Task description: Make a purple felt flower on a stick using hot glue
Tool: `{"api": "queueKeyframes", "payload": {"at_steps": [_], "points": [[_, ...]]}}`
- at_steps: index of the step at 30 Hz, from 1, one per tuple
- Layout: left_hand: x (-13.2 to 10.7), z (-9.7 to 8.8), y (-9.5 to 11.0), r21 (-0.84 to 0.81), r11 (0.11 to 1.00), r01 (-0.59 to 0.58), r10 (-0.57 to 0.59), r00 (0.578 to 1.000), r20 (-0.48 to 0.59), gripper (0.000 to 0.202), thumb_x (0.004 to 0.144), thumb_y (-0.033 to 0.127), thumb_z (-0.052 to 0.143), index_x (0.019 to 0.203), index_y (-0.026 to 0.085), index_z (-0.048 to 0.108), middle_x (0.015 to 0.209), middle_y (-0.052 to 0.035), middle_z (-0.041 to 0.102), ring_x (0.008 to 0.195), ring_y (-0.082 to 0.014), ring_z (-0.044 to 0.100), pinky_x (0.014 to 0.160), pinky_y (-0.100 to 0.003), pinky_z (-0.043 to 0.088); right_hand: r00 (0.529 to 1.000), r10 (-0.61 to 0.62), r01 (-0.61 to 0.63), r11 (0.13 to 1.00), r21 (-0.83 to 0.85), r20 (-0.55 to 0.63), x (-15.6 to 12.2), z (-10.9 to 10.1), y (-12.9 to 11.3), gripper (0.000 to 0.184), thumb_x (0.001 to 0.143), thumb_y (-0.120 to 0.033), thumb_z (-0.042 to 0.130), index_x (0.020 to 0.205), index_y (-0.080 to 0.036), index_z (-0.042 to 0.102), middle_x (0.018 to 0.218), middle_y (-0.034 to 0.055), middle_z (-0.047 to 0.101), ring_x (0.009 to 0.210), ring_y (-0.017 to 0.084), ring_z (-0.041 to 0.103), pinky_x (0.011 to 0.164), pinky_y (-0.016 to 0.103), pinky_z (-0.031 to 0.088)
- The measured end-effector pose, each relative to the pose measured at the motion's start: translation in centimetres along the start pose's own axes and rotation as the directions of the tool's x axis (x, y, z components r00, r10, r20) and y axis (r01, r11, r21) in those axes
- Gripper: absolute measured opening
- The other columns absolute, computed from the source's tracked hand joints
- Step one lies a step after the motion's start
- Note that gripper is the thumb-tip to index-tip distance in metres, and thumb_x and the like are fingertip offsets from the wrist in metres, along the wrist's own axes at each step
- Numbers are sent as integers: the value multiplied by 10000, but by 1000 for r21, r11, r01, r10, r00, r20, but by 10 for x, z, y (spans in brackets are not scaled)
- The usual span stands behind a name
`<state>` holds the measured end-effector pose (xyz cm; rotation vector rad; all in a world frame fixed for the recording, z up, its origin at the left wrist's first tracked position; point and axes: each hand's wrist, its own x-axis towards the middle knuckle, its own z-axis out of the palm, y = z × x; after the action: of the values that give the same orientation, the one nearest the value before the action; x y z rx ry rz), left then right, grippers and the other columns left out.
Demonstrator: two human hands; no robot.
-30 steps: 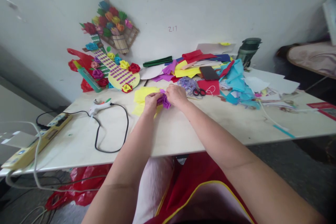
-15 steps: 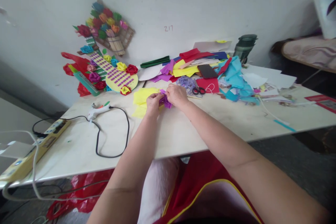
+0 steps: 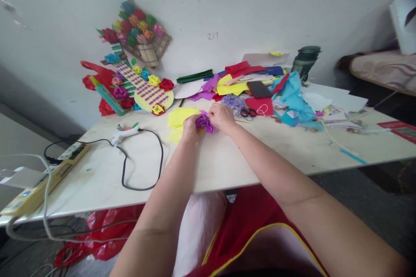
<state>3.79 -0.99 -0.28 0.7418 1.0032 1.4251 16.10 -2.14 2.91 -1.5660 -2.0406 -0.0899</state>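
Paper [image 3: 208, 125]: purple, crumpled, beside yellow sheet [image 3: 178, 117].
Left hand [image 3: 190, 128]: you pinch its left side.
Right hand [image 3: 222, 117]: you pinch its right.

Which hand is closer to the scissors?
The right. The right hand is at the purple paper, a little to the left of the scissors; the left hand is farther left, on the paper's other side.
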Motion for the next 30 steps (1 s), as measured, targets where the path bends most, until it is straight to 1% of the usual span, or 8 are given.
{"api": "queueKeyframes", "payload": {"at_steps": [5,8,11,14,18,21,25,30], "points": [[0,-1,0,13,1000,-18,18,1000,14,94,568,202,625,618,160,557,565,-3,565,514,-119,533,468,-233,430,1000,12,-12,999,46,14,2,-2,2,243,833,-225,507,823,-193,748,974,59,719,892,191,619,679,277,409],[-2,-1,2,0,1000,15,-15,1000,14,95,601,215,638,635,158,570,560,-5,569,501,-119,531,456,-236,416,999,42,-43,995,90,23,3,-2,3,222,820,-247,534,807,-206,752,978,44,728,893,194,630,691,274,433],[-1,-2,3,20,1000,24,-25,998,52,174,639,282,698,713,154,607,612,-17,607,531,-131,563,472,-250,431,997,69,-74,989,129,42,5,-3,4,198,806,-271,568,809,-211,756,978,37,735,904,196,641,709,269,452],[2,-6,2,49,999,-6,1,996,91,236,636,320,749,723,153,605,624,-11,597,533,-128,558,480,-255,430,994,84,-94,983,157,72,7,-5,5,193,801,-292,594,825,-203,763,981,50,741,909,198,648,733,272,463],[1,-9,3,60,998,-23,15,991,130,235,631,306,762,677,155,588,572,14,541,486,-105,497,459,-245,394,996,48,-61,981,182,72,9,-5,8,192,798,-293,607,799,-185,766,931,60,750,884,190,650,753,270,462],[0,-9,5,53,998,-26,18,991,135,235,618,279,765,634,154,567,529,30,500,463,-92,454,455,-240,384,997,18,-33,976,217,71,10,-2,11,165,781,-274,624,768,-182,761,892,52,749,850,175,648,742,258,455],[-1,-10,7,69,998,-3,-5,993,116,245,592,268,775,626,152,562,526,27,502,473,-99,469,477,-251,426,996,0,-25,958,287,87,14,4,18,146,758,-267,658,744,-159,755,830,54,743,782,154,641,707,243,439],[-1,-10,6,97,995,-7,-5,992,123,286,579,297,790,605,160,541,515,30,498,458,-102,467,472,-265,442,995,-48,9,922,388,91,17,11,25,211,793,-297,638,721,-126,740,740,50,722,695,128,612,665,229,419]]}}
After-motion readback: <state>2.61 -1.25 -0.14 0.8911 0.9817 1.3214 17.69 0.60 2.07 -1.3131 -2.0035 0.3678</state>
